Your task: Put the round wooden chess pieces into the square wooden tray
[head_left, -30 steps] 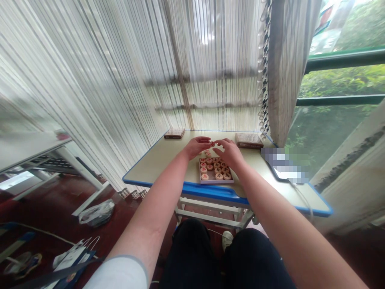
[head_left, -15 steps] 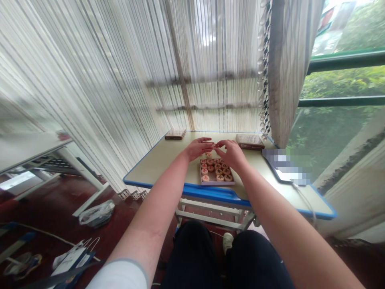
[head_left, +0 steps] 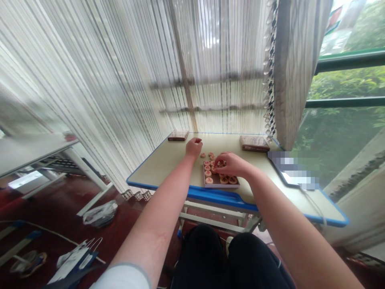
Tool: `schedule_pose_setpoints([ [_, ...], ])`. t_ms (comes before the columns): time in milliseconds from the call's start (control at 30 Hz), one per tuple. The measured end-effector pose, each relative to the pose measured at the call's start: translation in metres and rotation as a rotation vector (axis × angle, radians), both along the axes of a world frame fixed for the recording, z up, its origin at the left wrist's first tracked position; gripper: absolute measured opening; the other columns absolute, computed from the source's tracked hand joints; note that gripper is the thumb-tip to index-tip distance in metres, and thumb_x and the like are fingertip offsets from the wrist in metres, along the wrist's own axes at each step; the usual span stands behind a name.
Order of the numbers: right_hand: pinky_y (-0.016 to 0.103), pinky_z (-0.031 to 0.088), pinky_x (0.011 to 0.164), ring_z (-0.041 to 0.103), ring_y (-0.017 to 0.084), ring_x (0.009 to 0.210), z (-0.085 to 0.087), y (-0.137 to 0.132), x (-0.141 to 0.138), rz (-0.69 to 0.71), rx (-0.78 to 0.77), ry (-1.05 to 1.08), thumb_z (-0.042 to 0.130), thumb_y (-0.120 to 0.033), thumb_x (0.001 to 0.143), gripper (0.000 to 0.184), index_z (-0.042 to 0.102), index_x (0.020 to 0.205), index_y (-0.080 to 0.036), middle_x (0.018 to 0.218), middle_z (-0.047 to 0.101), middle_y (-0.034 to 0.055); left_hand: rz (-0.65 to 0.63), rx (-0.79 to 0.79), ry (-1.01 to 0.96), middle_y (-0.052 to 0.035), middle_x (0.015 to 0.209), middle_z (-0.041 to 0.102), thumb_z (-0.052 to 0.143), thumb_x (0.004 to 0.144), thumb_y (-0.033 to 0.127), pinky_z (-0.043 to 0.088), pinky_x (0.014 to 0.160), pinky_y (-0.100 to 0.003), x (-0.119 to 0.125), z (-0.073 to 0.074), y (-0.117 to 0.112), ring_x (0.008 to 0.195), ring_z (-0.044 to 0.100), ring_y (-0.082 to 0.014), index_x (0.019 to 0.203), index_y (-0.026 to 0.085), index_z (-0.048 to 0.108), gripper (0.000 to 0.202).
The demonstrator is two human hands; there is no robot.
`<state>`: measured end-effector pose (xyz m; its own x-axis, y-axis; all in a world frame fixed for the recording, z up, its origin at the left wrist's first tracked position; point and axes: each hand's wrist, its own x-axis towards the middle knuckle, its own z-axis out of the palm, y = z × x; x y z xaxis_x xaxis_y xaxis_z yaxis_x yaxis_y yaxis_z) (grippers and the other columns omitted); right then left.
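In the head view, round wooden Chinese chess pieces [head_left: 209, 181] with red or dark characters lie in rows in a shallow square box [head_left: 221, 186] near the table's front edge. My right hand [head_left: 232, 163] is over the box and covers part of its far rows. Its thumb and fingers pinch a Chinese chess piece at the box's middle, mostly hidden by the fingers. My left hand [head_left: 194, 147] is curled closed above the table, beyond and left of the box; whatever it may hold is hidden. A few loose pieces [head_left: 203, 155] lie on the table between the hands.
The pale table [head_left: 162, 168] has a blue edge. Two flat boxes, a left one [head_left: 178, 135] and a right one [head_left: 254, 143], lie along its back. A dark-edged tablet-like device [head_left: 288, 172] with a cable lies at the right. Striped curtains [head_left: 222, 108] hang behind.
My hands, together beyond the box before, have separated. The right came down over the box's pieces; the left moved left and its fingers curled in. The view shifted slightly.
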<state>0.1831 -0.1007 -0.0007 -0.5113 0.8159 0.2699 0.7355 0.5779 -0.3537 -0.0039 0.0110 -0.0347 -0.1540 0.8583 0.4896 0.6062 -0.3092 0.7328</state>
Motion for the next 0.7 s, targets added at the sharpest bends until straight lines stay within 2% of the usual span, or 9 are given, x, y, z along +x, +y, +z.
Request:
schedule_pose_setpoints([
  [300, 0.024, 0.04, 0.067, 0.054, 0.017, 0.075, -0.0036, 0.0026, -0.0011, 0.023, 0.041, -0.027, 0.062, -0.035, 0.069, 0.018, 0.069, 0.08, -0.023, 0.076, 0.06, 0.0026, 0.026, -0.031, 0.1, -0.0056, 0.091, 0.069, 0.054, 0.075, 0.021, 0.044, 0.083, -0.026, 0.0019, -0.0033, -0.0008, 0.087, 0.061, -0.016, 0.09, 0.016, 0.067, 0.02],
  [567, 0.025, 0.04, 0.065, 0.055, 0.017, 0.074, -0.0047, 0.0034, -0.0003, 0.023, 0.03, -0.009, 0.062, -0.04, 0.07, 0.023, 0.069, 0.082, -0.022, 0.078, 0.062, 0.0031, 0.02, 0.015, 0.134, -0.0043, 0.091, 0.069, 0.05, 0.076, 0.017, 0.046, 0.082, -0.027, 0.0008, -0.0038, 0.0001, 0.081, 0.062, -0.0153, 0.09, 0.018, 0.07, 0.025],
  [633, 0.025, 0.04, 0.065, 0.055, 0.017, 0.074, -0.0038, 0.0036, 0.0002, 0.009, 0.008, 0.005, 0.062, -0.039, 0.069, 0.025, 0.069, 0.085, -0.022, 0.079, 0.063, 0.0033, -0.017, -0.012, 0.154, -0.0042, 0.094, 0.069, 0.05, 0.077, 0.019, 0.046, 0.082, -0.027, 0.0024, -0.0041, -0.0016, 0.08, 0.062, -0.015, 0.095, 0.019, 0.07, 0.027],
  [700, 0.025, 0.04, 0.065, 0.055, 0.017, 0.073, -0.0033, 0.0046, 0.0012, -0.006, 0.007, 0.025, 0.061, -0.037, 0.07, 0.024, 0.068, 0.087, -0.021, 0.08, 0.064, 0.0033, -0.106, -0.092, 0.206, -0.0043, 0.095, 0.069, 0.053, 0.076, 0.023, 0.047, 0.082, -0.027, 0.0047, -0.0055, -0.0032, 0.08, 0.063, -0.0156, 0.098, 0.02, 0.07, 0.028],
])
